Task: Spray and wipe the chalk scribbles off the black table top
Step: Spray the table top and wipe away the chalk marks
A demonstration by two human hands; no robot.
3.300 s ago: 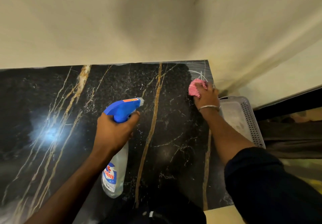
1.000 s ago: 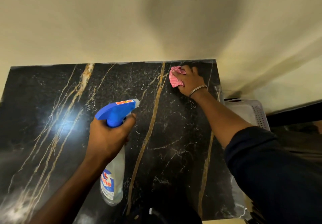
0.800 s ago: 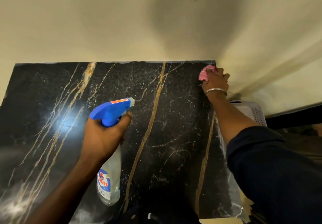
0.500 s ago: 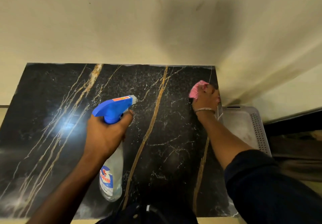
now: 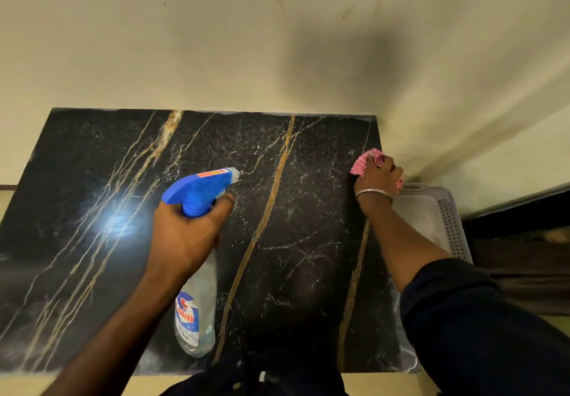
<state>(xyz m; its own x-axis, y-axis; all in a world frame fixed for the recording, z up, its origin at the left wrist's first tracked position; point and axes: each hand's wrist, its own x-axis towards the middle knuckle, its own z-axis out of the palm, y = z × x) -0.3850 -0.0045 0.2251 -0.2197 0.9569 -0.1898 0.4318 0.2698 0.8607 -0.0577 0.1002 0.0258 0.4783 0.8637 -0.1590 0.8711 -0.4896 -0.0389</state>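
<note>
As your right arm has slid the cloth from the far right corner to the right edge, the black, gold-veined marble worktop (image 5: 293, 257) shows no clear chalk where scribbles lay seconds ago. That corner looks nearly done, in my judgement.

Your left hand (image 5: 185, 235) grips the neck of the clear spray bottle with a blue trigger head (image 5: 197, 312). It is held over the middle of the worktop, nozzle aimed away from you, much as before. Your right hand (image 5: 377, 176) presses a crumpled pink cloth (image 5: 365, 161) onto the worktop's right edge, fingers curled round it.

A cream wall (image 5: 216, 41) backs the worktop. A white perforated plastic basket (image 5: 444, 210) sits just beside the right edge, near your wrist, and could catch a wide stroke. A bright glare (image 5: 115, 219) on the left may hide faint chalk. A silver bangle (image 5: 371, 192) circles your right wrist.
</note>
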